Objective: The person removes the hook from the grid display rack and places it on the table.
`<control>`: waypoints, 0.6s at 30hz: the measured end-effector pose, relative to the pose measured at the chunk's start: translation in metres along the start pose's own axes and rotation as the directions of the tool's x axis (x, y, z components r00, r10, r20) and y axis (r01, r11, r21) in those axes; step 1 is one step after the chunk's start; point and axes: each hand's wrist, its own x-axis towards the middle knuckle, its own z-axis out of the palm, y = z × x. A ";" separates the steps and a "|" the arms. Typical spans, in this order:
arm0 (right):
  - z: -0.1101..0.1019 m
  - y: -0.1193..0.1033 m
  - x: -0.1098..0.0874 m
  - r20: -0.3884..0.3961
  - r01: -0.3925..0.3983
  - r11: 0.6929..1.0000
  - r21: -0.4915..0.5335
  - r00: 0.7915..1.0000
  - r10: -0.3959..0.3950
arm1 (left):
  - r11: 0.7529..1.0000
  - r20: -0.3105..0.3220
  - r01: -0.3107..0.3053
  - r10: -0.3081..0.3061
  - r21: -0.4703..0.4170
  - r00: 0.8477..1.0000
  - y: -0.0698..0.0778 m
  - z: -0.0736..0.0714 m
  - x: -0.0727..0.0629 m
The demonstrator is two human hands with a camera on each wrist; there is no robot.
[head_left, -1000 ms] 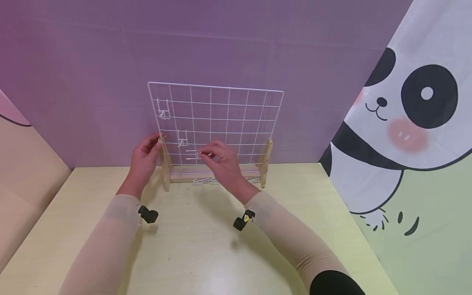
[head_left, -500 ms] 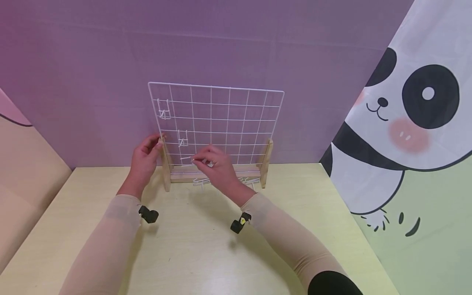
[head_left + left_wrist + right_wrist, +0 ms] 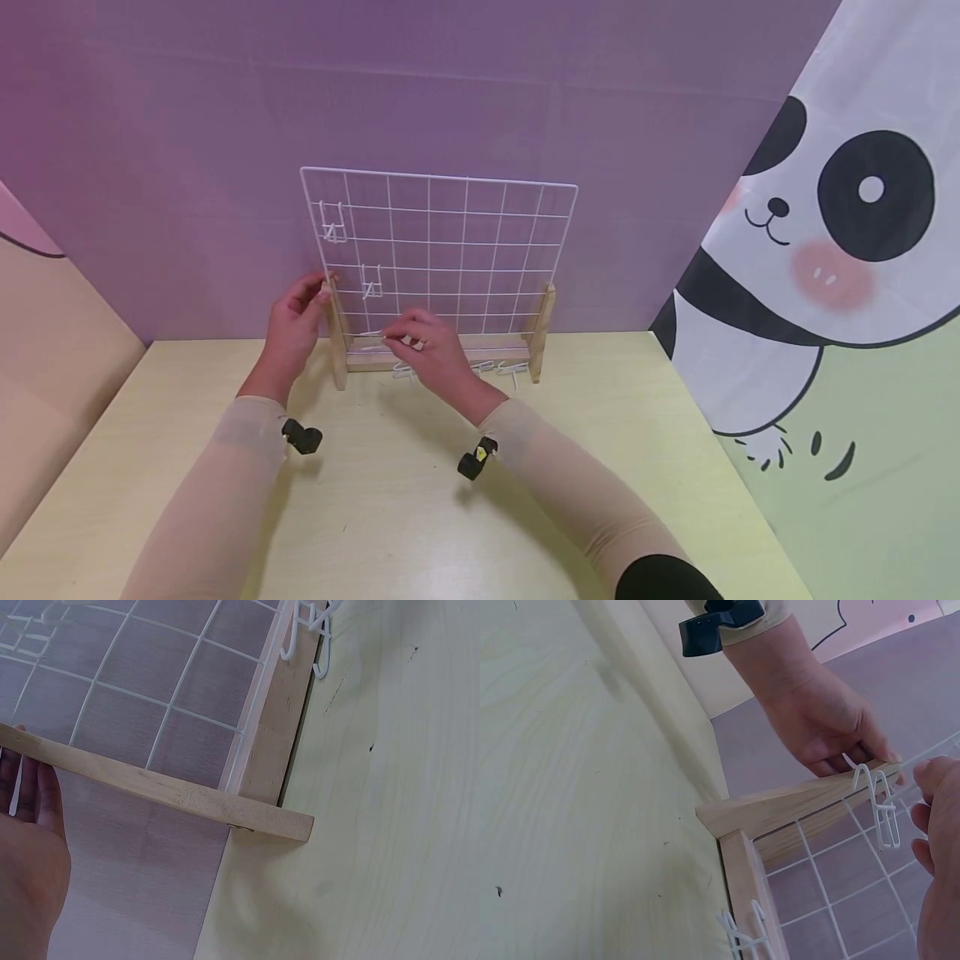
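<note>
A white wire grid panel [image 3: 447, 244] stands upright in a wooden stand with a post at each side. My left hand [image 3: 292, 327] holds the top of the left post [image 3: 180, 791], thumb on the near side and fingers behind. With thumb and fingers my right hand [image 3: 429, 348] pinches a white double-pronged wire hook [image 3: 885, 808], its prongs pointing left, in front of the grid's lower left part. Two similar hooks hang on the grid, an upper hook [image 3: 334, 234] at the far left and a lower hook [image 3: 371, 283] one column over.
Several loose white hooks [image 3: 512, 369] lie along the front of the wooden base bar [image 3: 366, 361], partly hidden by my right hand. Pale wooden tabletop [image 3: 397, 500] stretches toward me. Behind the stand hangs a purple backdrop [image 3: 210, 167], with a panda-print cloth [image 3: 795, 275] at the right.
My right hand has moved down and a little left with the hook, from mid-grid to just above the base bar. The left hand keeps its place on the post.
</note>
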 end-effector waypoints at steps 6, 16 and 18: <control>0.007 0.001 -0.004 0.034 -0.067 0.997 -0.027 0.997 0.068 | 1.000 0.000 -0.008 0.008 -0.001 1.000 0.000 -0.001 0.000; 0.015 0.003 -0.009 0.082 -0.120 0.989 -0.091 0.988 0.127 | 1.000 -0.002 -0.001 0.001 -0.016 1.000 0.002 0.000 -0.001; 0.016 0.003 -0.009 0.088 -0.128 0.986 -0.108 0.987 0.138 | 1.000 0.000 -0.003 0.003 0.000 1.000 0.002 0.000 -0.001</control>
